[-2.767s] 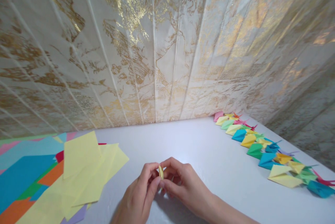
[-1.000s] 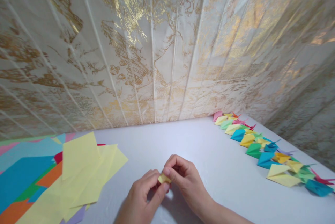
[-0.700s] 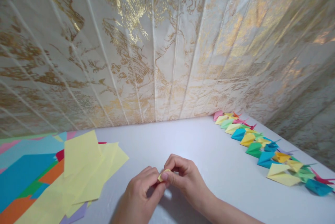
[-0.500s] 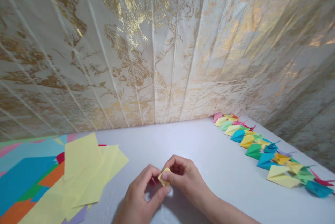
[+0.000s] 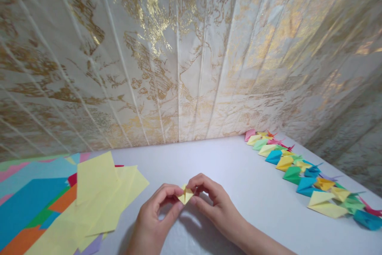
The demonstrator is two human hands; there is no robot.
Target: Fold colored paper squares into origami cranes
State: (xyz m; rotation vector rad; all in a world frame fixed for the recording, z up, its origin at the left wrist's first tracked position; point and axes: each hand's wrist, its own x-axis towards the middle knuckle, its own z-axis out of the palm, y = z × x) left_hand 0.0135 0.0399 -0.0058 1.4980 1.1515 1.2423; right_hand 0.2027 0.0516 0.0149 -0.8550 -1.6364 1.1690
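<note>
Both hands pinch a small folded piece of yellow paper just above the white table. My left hand grips its left side between thumb and forefinger. My right hand grips its right side with closed fingers. The paper shows as a small pointed, partly spread shape between the fingertips.
Loose yellow sheets lie on a spread of coloured paper sheets at the left. A row of several folded paper figures in mixed colours runs along the right side. A cream and gold panelled wall stands behind the table.
The yellow paper went from a narrow folded strip to a wider pointed shape between my fingertips. My hands shifted slightly, staying together over the table.
</note>
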